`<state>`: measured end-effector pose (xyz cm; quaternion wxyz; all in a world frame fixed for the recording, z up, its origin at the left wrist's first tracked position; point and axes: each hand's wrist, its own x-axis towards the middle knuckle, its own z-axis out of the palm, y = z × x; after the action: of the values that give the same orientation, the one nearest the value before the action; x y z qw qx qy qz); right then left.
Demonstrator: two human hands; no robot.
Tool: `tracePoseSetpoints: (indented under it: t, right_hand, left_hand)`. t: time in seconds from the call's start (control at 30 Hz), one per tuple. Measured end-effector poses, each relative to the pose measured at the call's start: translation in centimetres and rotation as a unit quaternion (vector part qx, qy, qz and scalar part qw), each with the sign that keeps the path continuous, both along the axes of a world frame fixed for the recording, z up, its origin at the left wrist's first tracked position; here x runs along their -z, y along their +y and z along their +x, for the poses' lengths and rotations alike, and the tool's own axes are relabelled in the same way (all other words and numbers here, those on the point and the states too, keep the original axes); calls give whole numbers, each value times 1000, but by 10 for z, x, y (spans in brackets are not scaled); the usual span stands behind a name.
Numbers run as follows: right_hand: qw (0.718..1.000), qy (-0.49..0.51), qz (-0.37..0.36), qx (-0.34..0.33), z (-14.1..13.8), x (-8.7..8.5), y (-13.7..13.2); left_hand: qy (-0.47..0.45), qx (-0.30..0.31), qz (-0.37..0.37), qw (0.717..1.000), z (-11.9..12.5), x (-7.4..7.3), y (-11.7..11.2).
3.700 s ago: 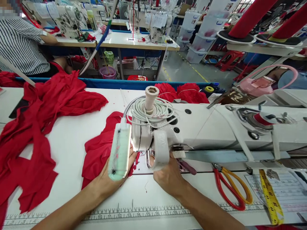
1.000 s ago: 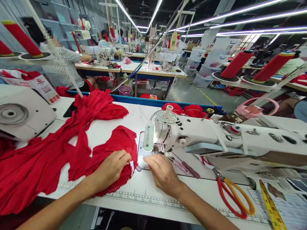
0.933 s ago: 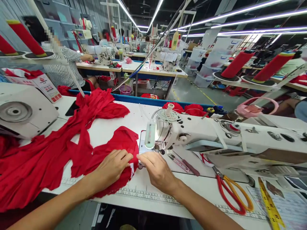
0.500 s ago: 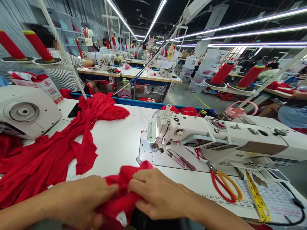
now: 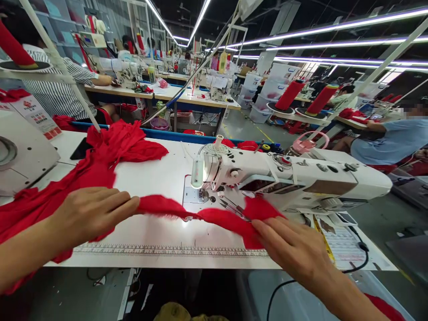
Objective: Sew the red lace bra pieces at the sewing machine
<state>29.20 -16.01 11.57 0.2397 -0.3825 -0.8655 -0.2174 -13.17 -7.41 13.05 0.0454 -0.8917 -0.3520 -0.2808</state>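
A narrow length of red fabric point(image 5: 167, 205) stretches across the front of the table between my two hands. My left hand point(image 5: 95, 211) grips one end, fingers closed, above the heap of red cloth point(image 5: 90, 171). My right hand point(image 5: 296, 247) pinches the other end, where a wider flap of the fabric fans out beyond the fingers. The middle of the strip looks twisted and thin. Just behind it stands the white sewing machine point(image 5: 284, 176), its needle area point(image 5: 202, 195) lit. Thread snips point(image 5: 229, 204) lie on the machine bed, partly covered by the fabric.
A printed ruler point(image 5: 167, 250) runs along the table's front edge. On the right are a yellow tape measure point(image 5: 326, 243), a paper sheet point(image 5: 347, 245) and a black cable point(image 5: 363, 246). A phone point(image 5: 80, 149) lies at the left. Co-workers sit at both sides.
My hands have moved apart, left and right, drawing the bunched red fabric out into a strip. The view has shifted right and down; the orange-handled scissors are no longer visible.
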Motion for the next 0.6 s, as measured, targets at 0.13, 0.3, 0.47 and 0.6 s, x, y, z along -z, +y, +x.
tracePoseSetpoints:
  t: [0.13,0.3,0.47,0.6]
  right_hand:
    - [998,-51,-35,23,-6,31,-16]
    - [988,56,-141,2,-43,58,-9]
    - [974,113,-188,-49,-80,86,31]
    - [969,116,-213,-34,-68,110,46]
  left_hand:
    - [116,18,45,992,-6,47,-30]
    - [37,58,0,998,42,92,-55]
    - [-21,111,-43,993,100,120,-29]
    - [3,14,-123,992,115,143,-28]
